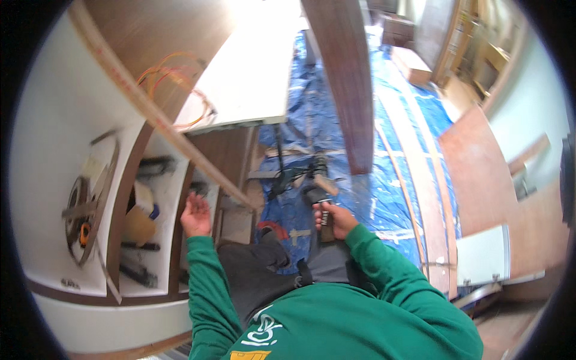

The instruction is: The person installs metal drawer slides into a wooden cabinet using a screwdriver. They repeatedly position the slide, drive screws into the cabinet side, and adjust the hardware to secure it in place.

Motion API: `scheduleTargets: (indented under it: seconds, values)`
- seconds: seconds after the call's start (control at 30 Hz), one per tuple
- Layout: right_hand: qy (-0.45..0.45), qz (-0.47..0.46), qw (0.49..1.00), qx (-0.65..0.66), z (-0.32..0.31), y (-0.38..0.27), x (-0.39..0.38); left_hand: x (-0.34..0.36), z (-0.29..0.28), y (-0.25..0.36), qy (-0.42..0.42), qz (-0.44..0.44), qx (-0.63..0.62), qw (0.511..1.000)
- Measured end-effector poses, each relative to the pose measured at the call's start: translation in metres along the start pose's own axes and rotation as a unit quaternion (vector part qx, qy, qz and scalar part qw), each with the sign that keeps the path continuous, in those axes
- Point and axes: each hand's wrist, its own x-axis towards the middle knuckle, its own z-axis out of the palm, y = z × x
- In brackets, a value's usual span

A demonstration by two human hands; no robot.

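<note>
My right hand (333,219) is closed round the dark handle of a black power tool (316,193), held in front of my legs. My left hand (196,215) is open, palm showing and fingers loosely bent, beside the front of an open white-and-brown cabinet (141,135). The cabinet's compartments hold tools (84,231) and several small items, too blurred to name. A long light wooden strip (150,108) slants down past my left hand.
A white worktop (240,66) with an orange cord (162,78) stands ahead left. A dark brown plank (342,90) hangs ahead over blue sheeting (300,120). Long boards (411,168) lie on the right, beside leaning plywood (480,168) and a white panel (483,255). Boxes (408,63) sit behind.
</note>
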Motion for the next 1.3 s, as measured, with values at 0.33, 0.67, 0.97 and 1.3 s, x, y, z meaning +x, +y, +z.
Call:
scheduleTargets:
  seconds: [0.33, 0.67, 0.97, 1.3]
  values:
    - [0.052, -0.045, 0.997, -0.037, -0.007, 0.009, 0.004, 0.036, -0.015, -0.008, 0.051, 0.047, 0.121, 0.990]
    - [0.061, -0.045, 0.996, -0.043, -0.006, 0.007, 0.001, 0.030, -0.011, -0.001, 0.065, 0.032, 0.118, 0.990]
    - [0.052, -0.042, 0.997, -0.028, -0.010, 0.004, -0.002, 0.038, -0.016, -0.002, 0.109, 0.043, 0.055, 0.992]
    - [0.063, -0.025, 0.997, -0.034, -0.005, 0.001, -0.001, 0.007, -0.026, 0.006, 0.099, 0.029, 0.060, 0.993]
